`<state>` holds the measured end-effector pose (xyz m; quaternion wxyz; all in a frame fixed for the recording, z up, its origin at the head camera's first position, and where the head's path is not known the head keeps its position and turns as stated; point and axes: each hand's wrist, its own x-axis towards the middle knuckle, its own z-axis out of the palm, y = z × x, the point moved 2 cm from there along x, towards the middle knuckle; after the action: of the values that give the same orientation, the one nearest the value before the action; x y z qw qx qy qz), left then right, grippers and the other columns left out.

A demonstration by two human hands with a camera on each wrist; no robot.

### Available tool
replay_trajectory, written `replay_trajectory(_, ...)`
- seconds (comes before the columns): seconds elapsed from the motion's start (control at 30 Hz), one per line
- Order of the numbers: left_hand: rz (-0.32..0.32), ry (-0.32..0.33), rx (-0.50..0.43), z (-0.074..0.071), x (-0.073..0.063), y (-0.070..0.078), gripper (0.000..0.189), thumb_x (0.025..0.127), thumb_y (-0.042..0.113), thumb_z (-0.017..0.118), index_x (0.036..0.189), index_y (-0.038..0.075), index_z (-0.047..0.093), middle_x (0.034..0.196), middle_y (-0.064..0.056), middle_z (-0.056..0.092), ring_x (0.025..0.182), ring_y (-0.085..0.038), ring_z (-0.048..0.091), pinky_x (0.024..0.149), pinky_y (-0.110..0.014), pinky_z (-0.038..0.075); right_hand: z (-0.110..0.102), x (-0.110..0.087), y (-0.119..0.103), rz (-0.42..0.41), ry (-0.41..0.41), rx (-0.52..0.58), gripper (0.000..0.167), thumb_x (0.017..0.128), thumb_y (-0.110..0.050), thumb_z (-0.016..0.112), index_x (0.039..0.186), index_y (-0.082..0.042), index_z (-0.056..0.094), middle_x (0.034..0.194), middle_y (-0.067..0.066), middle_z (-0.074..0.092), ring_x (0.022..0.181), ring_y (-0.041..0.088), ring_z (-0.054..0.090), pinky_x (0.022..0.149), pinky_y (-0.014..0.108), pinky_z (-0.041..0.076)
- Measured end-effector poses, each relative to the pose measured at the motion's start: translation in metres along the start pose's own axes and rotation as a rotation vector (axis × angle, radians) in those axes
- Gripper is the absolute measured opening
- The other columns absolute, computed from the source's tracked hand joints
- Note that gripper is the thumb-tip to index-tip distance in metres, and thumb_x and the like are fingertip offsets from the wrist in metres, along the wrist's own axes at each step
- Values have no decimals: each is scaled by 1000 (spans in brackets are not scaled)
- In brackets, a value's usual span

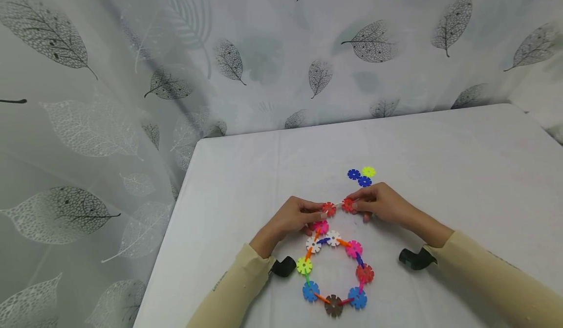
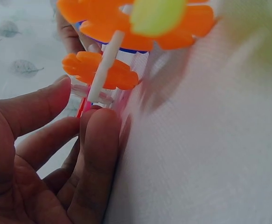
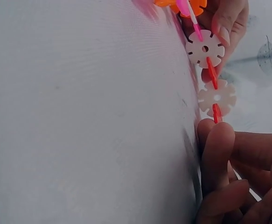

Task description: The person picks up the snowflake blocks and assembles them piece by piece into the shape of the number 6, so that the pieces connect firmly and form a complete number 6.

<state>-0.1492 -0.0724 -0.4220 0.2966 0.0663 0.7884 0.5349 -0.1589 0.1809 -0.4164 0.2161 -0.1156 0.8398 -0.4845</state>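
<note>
Interlocking notched plastic discs form a ring on the table, with flat pieces joined by upright ones; a brown disc [image 1: 334, 306] lies at its near side. From the ring's upper left, a pink disc [image 1: 321, 227] leads into a short branch. My left hand [image 1: 293, 216] pinches the branch at a red disc [image 1: 329, 209]. Between thumb and fingers, my right hand [image 1: 381, 203] grips another red disc [image 1: 348, 205] at the branch's end. A whitish upright disc [image 3: 217, 98] links the two red ones. In the left wrist view, the fingertips [image 2: 101, 128] partly hide the held piece.
Beyond the right hand lie loose discs: two blue discs [image 1: 364, 181] and a yellow one [image 1: 368, 171]. A white cloth covers the table [image 1: 246, 171]. Behind it hangs a leaf-patterned curtain [image 1: 272, 74]. Dark wrist-worn devices [image 1: 283, 267] show beneath both sleeves.
</note>
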Motion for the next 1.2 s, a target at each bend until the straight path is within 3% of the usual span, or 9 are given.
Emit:
replay_trajectory(0.47,0,3,-12,0,3,-3,34,93,22,76,125,11,73,72,-5,65,54,-15,55,53,-22,50,4,1,3,7,26,15,30,97,-8,68,123,6,69,96,7,73,64,23,66,63,24,51)
replay_trajectory(0.8,-9,13,-16,2,3,-4,34,92,23,77,124,10,74,85,-3,73,59,-15,58,56,-24,54,4,-2,2,-18,20,-113,34,98,-18,68,128,-1,69,72,2,64,59,19,59,57,27,44)
replay_trajectory(1.03,-11,16,-16,2,3,-4,34,93,24,76,125,11,74,86,-2,73,61,-14,59,57,-24,55,0,-6,1,-29,-8,-119,39,101,-22,65,134,-1,64,78,2,65,62,19,60,58,26,47)
replay_trajectory(1.2,-12,17,-20,1,3,-5,35,93,23,76,125,10,74,89,-2,73,61,-15,59,57,-24,55,-11,-8,2,-32,75,-171,38,101,-20,64,135,-2,63,84,3,67,67,19,61,57,27,50)
